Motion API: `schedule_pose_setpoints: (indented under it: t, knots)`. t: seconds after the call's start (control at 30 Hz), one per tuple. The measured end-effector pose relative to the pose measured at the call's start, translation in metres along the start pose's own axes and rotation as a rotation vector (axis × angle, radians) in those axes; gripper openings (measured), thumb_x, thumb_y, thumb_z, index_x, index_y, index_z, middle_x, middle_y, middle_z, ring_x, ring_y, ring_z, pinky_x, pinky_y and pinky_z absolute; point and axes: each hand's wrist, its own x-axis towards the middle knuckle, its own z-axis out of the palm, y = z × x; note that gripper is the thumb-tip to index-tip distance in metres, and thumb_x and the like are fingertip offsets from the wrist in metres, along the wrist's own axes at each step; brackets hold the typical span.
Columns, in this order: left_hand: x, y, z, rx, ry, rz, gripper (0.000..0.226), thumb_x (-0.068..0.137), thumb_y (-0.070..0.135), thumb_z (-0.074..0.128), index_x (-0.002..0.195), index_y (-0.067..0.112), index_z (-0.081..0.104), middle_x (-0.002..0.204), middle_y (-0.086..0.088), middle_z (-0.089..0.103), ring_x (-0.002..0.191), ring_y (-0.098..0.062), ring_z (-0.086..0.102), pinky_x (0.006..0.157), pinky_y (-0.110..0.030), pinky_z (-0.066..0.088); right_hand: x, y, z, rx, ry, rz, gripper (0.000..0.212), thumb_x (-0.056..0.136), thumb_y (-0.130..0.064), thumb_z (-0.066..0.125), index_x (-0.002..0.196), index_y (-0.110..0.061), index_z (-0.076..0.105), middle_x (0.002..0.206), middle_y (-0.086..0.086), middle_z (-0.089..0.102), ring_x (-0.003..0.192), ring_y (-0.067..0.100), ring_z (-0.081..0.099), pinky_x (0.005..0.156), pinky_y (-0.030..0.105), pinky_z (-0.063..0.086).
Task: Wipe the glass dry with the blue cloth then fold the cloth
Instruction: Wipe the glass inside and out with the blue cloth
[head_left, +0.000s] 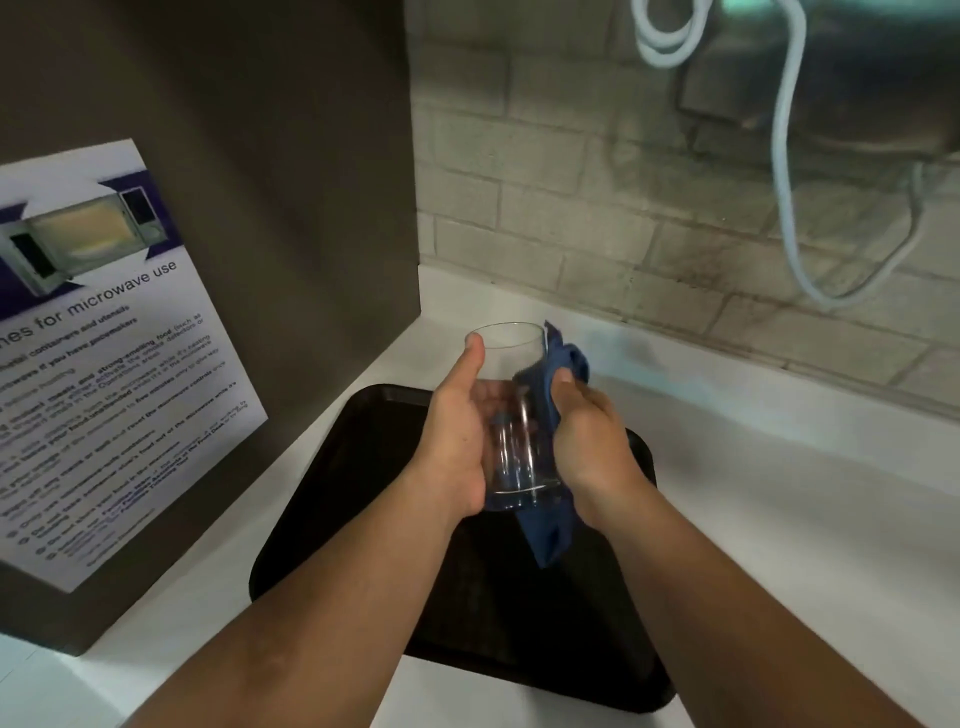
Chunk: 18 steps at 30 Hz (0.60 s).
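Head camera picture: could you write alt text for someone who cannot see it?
A left hand holds a clear glass above a black tray while the right hand presses a blue cloth against its side.

Left hand (457, 441): bare, no glove, ring or watch seen | Right hand (592, 441): bare, likewise unadorned | Forearms: both uncovered to frame edge, no sleeve visible | Thumbnails: short, unpainted
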Motion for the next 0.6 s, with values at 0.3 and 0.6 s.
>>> schedule_pose_setpoints:
  t: [0.3,0.6]
  knots:
    - [0.001,-0.004,0.000,0.044,-0.010,0.002,0.072,0.094,0.074,0.053,0.116,0.013,0.082,0.112,-0.016,0.084,0.109,-0.033,0.079,0.098,-0.046,0.058,-0.032,0.021,0.024,-0.541,0.098,-0.468,0.045,0.101,-0.041,0.031,0.139,-0.019,0.038,0.124,0.002,0.055,0.106,0.009,0.060,0.086,0.024,0.052]
    - [-0.001,0.008,-0.005,-0.005,0.002,0.045,0.092,0.087,0.083,0.052,0.121,0.001,0.076,0.119,-0.025,0.079,0.106,-0.043,0.078,0.083,-0.050,0.064,-0.019,0.014,0.000,-0.011,-0.086,-0.083,0.043,0.103,-0.044,0.035,0.088,-0.041,0.075,0.080,-0.013,0.079,0.076,0.003,0.074,0.070,0.027,0.054]
